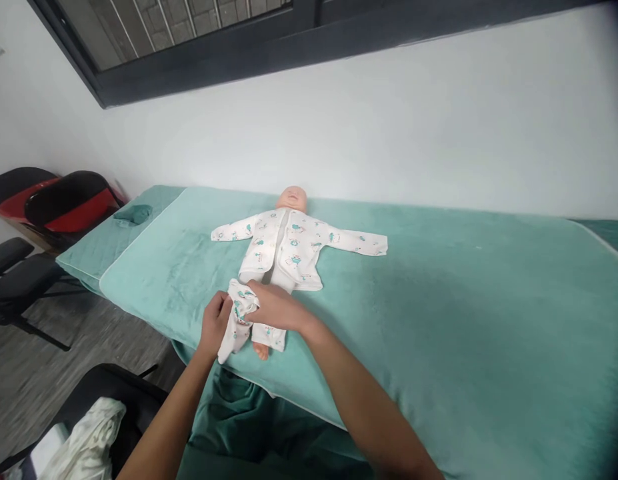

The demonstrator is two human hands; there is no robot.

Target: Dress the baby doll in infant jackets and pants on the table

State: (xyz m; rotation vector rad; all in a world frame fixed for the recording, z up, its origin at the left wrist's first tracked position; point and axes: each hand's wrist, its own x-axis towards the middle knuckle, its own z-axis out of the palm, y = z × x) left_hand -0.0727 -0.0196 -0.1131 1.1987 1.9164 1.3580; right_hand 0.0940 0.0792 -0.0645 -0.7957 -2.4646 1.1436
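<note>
A baby doll (291, 198) lies on its back, head toward the wall. It wears a white printed baby jacket (297, 250), open down the front, with both sleeves spread out sideways. White baby trousers (243, 305) with the same print are around its lower legs. One doll foot (261, 351) sticks out of the trouser leg on the right. My left hand (216, 321) is closed on the outer edge of the bunched left trouser leg. My right hand (276, 305) grips the bunched fabric from the other side, fingers partly hidden in it. The doll's other foot is hidden.
A bed with a teal plush cover (439, 320) stands against the white wall (389, 133), below a dark window frame (213, 60). Black and red chairs (73, 207) stand at the left. Cream cloth (91, 437) lies on a black chair (113, 387) at lower left.
</note>
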